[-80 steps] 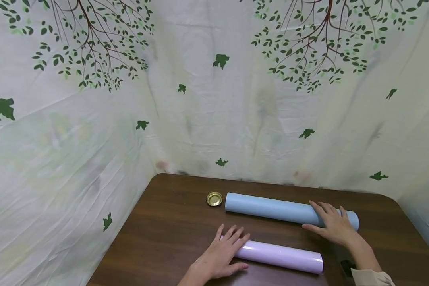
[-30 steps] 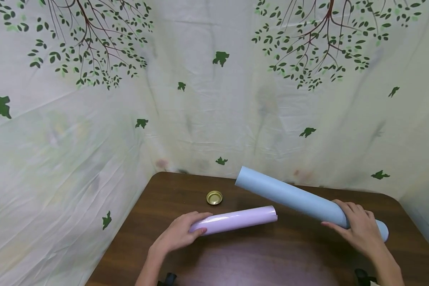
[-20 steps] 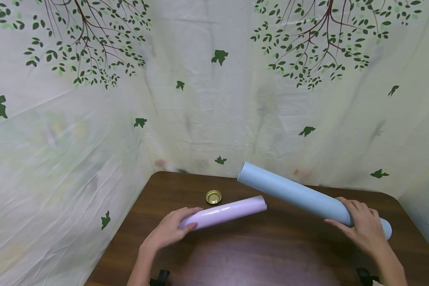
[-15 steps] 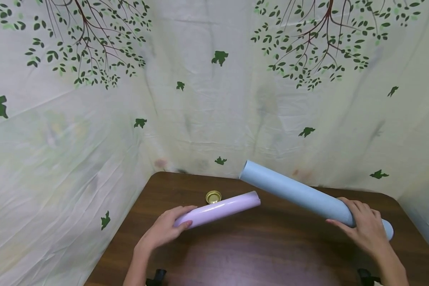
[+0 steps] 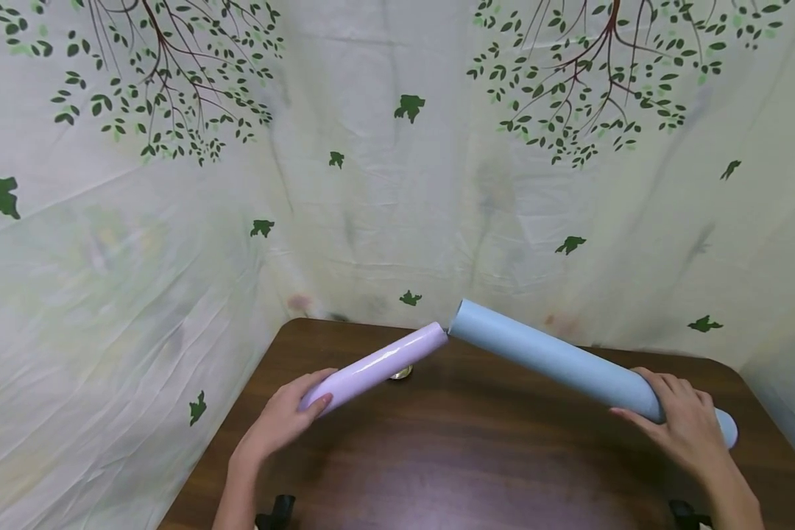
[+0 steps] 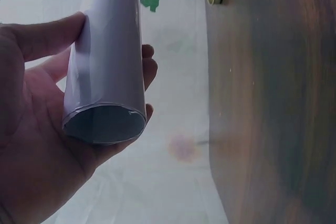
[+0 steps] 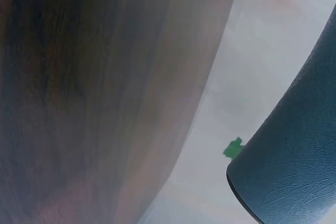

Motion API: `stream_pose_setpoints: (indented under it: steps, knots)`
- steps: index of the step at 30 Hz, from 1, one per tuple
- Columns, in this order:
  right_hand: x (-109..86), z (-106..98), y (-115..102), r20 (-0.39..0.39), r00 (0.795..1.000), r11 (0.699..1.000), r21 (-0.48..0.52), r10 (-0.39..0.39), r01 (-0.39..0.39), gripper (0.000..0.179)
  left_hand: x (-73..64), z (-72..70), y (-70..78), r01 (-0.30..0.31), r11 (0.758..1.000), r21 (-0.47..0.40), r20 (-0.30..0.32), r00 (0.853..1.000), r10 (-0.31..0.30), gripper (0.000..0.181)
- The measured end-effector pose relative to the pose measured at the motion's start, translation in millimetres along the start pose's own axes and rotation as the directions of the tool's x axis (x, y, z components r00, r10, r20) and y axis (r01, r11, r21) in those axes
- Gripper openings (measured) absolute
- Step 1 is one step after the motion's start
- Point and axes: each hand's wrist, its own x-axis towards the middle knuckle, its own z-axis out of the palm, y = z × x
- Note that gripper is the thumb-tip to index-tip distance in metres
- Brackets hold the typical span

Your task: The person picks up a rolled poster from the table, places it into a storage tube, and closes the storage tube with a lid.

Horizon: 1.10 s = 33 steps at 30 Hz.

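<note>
In the head view my left hand (image 5: 283,414) grips the near end of a glossy lilac paper roll (image 5: 374,368), which slants up to the right above the table. The left wrist view shows the thumb on one side of the hollow roll (image 6: 107,61) and fingertips beyond the other. My right hand (image 5: 685,421) holds a thicker light blue roll (image 5: 550,353) near its right end, raised and slanting up to the left. The rolls' upper ends come very close; whether they touch I cannot tell. In the right wrist view the blue roll (image 7: 294,150) appears without the hand.
A small gold-coloured round lid or dish (image 5: 404,372) lies on the brown wooden table (image 5: 490,456), mostly hidden behind the lilac roll in the head view. Behind the table hangs a pale cloth (image 5: 371,221) printed with branches and leaves.
Both rolls were lying on the table and have been lifted. Lately the lilac roll has moved left and tilted more steeply, covering much of the gold dish; the blue one has shifted slightly right.
</note>
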Motion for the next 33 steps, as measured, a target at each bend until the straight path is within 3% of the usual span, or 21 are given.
stream_pose_setpoints:
  steps: [6, 15, 23, 28, 33]
  knots:
    - [-0.8, 2, 1, 0.014, 1.000, 1.000, -0.007, -0.005, 0.005, 0.078, -0.3, -7.0, -2.6, 0.020, 0.999, -0.045, -0.031, 0.999, -0.021, 0.041]
    - [-1.2, 5, 0, 0.000, 1.000, 1.000, -0.012, -0.022, 0.022, 0.078, -0.4, -8.6, 0.3, -0.025, 0.990, -0.142, 0.029, 0.999, 0.030, 0.041]
    - [-0.9, 6, -2, 0.026, 0.999, 1.000, -0.002, -0.031, 0.031, 0.078, -2.4, -8.2, -8.8, -0.028, 0.990, -0.140, 0.029, 0.999, 0.032, 0.043]
    - [-0.6, 7, -4, 0.025, 0.999, 0.999, 0.011, -0.039, 0.039, 0.079, -2.6, -11.7, -12.5, -0.115, 0.990, -0.083, -0.018, 0.993, 0.114, 0.043]
    - [-1.2, 9, -5, 0.033, 0.998, 0.998, 0.034, -0.054, 0.053, 0.080, -2.6, -15.1, -16.0, -0.240, 0.970, -0.020, -0.077, 0.968, 0.238, 0.048]
